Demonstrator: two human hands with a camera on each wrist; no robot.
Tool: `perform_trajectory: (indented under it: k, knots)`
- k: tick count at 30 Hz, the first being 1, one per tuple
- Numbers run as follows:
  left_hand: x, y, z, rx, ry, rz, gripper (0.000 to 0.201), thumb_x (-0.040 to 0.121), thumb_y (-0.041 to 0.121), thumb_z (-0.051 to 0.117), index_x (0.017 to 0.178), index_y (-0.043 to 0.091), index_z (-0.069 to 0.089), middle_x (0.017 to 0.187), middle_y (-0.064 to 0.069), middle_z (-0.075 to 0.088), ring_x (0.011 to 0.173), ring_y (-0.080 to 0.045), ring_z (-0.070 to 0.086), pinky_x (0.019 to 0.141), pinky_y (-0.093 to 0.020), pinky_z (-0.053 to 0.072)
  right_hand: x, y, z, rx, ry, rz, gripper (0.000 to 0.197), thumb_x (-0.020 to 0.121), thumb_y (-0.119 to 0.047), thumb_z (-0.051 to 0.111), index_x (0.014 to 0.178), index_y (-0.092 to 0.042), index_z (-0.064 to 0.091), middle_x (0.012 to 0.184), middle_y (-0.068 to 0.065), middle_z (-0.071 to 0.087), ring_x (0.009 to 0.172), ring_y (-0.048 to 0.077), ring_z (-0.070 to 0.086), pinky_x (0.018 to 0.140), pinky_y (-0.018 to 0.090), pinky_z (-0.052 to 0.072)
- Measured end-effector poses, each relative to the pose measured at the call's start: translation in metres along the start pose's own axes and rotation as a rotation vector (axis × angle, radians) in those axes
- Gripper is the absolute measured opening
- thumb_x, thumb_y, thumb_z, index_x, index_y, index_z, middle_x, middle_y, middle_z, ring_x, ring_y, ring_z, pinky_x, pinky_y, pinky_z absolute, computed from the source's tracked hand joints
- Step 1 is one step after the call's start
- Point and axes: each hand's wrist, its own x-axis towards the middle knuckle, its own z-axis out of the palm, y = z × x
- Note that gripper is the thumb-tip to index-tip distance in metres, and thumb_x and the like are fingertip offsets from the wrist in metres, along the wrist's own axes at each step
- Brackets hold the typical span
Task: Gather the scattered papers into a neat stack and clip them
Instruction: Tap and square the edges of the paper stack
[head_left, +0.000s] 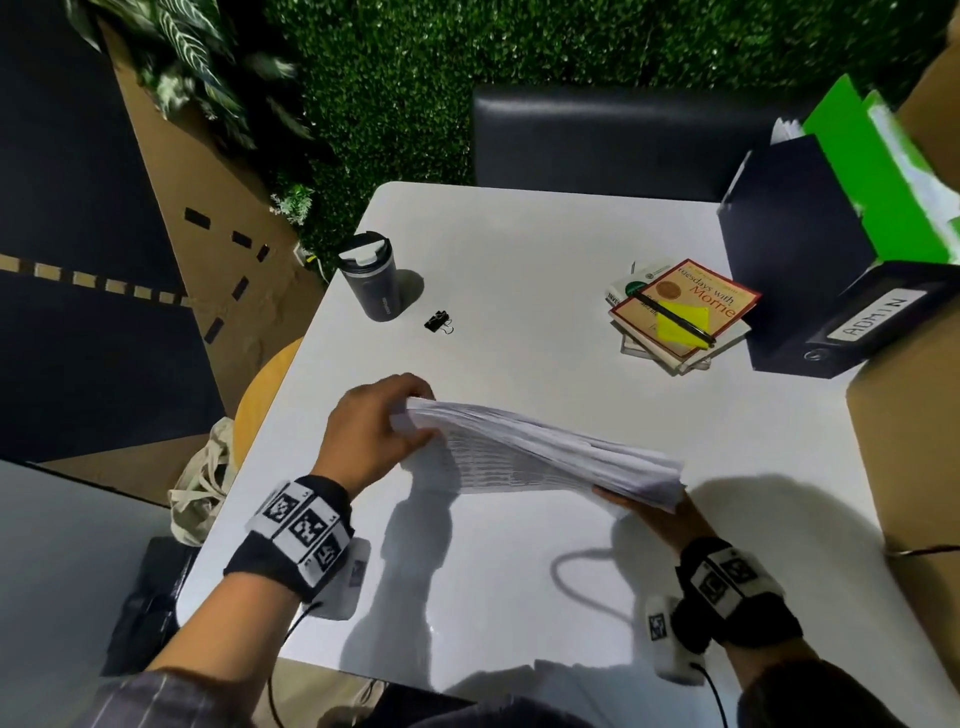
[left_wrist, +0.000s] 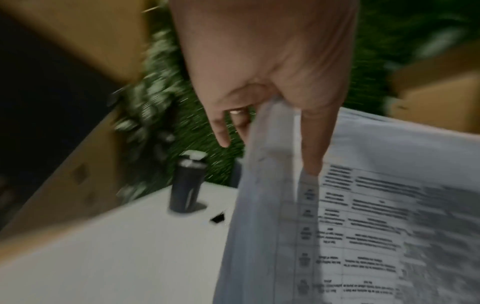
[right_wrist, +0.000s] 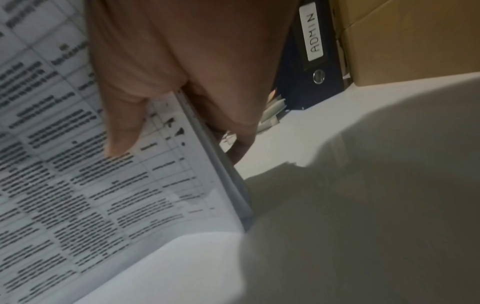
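Note:
A stack of printed papers (head_left: 540, 457) stands on edge above the white table (head_left: 519, 597), held between both hands. My left hand (head_left: 374, 436) grips its left end, thumb on the near face and fingers behind. My right hand (head_left: 660, 514) pinches the right end; in the right wrist view the thumb (right_wrist: 122, 127) lies on the printed sheet (right_wrist: 78, 185) and the other fingers go behind the edge. The left wrist view shows my left hand (left_wrist: 272, 92) around the papers (left_wrist: 363, 226). A black binder clip (head_left: 439, 322) lies loose on the table beyond the papers, also visible as the binder clip (left_wrist: 217, 218).
A dark travel mug (head_left: 371, 275) stands left of the clip. Books (head_left: 680, 312) with a pen and a yellow note sit at the right, beside a black "ADMIN" binder (head_left: 831, 291) and green folders. Cardboard boxes (head_left: 914, 441) line the right edge. A dark chair (head_left: 597, 135) is behind the table.

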Motion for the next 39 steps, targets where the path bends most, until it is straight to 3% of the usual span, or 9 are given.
perform_trajectory:
  k: [2,4,6,9,12,17,26,32,39]
  knots:
    - [0.010,0.016,0.001,0.345,-0.055,0.195,0.024,0.067,0.030,0.075,0.090,0.027,0.068,0.082,0.008,0.068,0.075,-0.024,0.062,0.083,-0.036,0.044,0.000,0.002,0.001,-0.085,0.054,0.025,0.027,0.091,-0.013,0.060,0.084,-0.034,0.075,0.065,-0.023,0.072,0.062,-0.017,0.062,0.056,0.000,0.044]
    - [0.019,0.037,0.008,0.432,-0.119,0.290,0.025,0.066,0.030,0.073,0.090,0.028,0.069,0.081,0.005,0.069,0.075,-0.026,0.065,0.080,-0.035,0.043,0.004,-0.005,0.004,-0.227,0.061,0.055,0.033,0.093,0.004,0.048,0.117,-0.014,0.060,0.093,-0.002,0.075,0.096,0.010,0.068,0.063,0.003,0.045]
    - [0.024,0.059,0.016,0.321,-0.176,0.295,0.023,0.074,0.031,0.065,0.096,0.029,0.070,0.087,0.005,0.071,0.081,-0.025,0.066,0.067,-0.029,0.037,0.003,-0.032,0.012,-0.451,0.023,-0.078,0.028,0.087,-0.006,0.049,0.113,-0.006,0.059,0.089,0.010,0.064,0.103,0.024,0.062,0.079,0.025,0.050]
    - [0.027,0.068,0.024,0.094,-0.220,0.131,0.021,0.081,0.041,0.055,0.094,0.035,0.071,0.090,0.008,0.073,0.088,-0.021,0.066,0.065,-0.031,0.040,-0.007,-0.078,0.016,-0.364,-0.017,-0.312,0.016,0.075,-0.015,0.073,0.074,-0.031,0.071,0.063,-0.016,0.066,0.069,-0.006,0.060,0.074,0.031,0.047]
    - [0.029,0.055,0.023,-0.339,-0.184,-0.134,0.021,0.070,0.046,0.073,0.087,0.033,0.074,0.085,0.002,0.076,0.084,-0.019,0.070,0.076,-0.036,0.051,-0.014,-0.100,-0.005,-0.094,-0.001,-0.323,0.015,0.069,-0.012,0.082,0.083,-0.016,0.076,0.080,-0.005,0.077,0.075,0.009,0.067,0.078,0.035,0.055]
    - [0.016,0.054,0.026,-0.850,-0.116,-0.383,0.023,0.078,0.005,0.073,0.091,-0.013,0.067,0.088,-0.020,0.072,0.076,-0.017,0.070,0.070,-0.027,0.054,-0.026,-0.102,-0.006,0.256,0.024,-0.287,0.056,0.056,-0.033,0.089,0.103,-0.010,0.073,0.104,0.014,0.073,0.100,0.032,0.067,0.098,0.060,0.046]
    - [-0.001,0.060,0.033,-1.073,0.012,-0.357,0.028,0.081,0.000,0.068,0.106,0.014,0.066,0.097,0.007,0.076,0.097,-0.010,0.069,0.081,-0.024,0.054,-0.041,-0.137,0.024,0.229,0.040,-0.453,0.021,0.075,-0.005,0.075,0.096,-0.006,0.073,0.098,0.026,0.071,0.093,0.036,0.069,0.079,0.063,0.053]
    - [-0.006,0.036,0.058,-0.980,-0.098,-0.465,0.040,0.070,0.007,0.081,0.108,0.013,0.069,0.106,0.000,0.075,0.105,-0.017,0.068,0.098,-0.042,0.050,-0.015,-0.081,0.018,0.167,0.091,-0.216,0.061,0.046,-0.049,0.090,0.100,-0.026,0.073,0.101,0.005,0.076,0.101,0.027,0.069,0.094,0.058,0.048]
    - [0.009,0.044,0.058,-1.031,-0.080,-0.407,0.032,0.078,-0.005,0.070,0.099,0.019,0.068,0.091,0.011,0.076,0.093,-0.005,0.070,0.082,-0.019,0.052,-0.022,-0.109,0.025,0.311,0.073,-0.348,0.041,0.068,-0.011,0.079,0.107,-0.019,0.069,0.109,0.006,0.072,0.105,0.029,0.066,0.095,0.046,0.051]
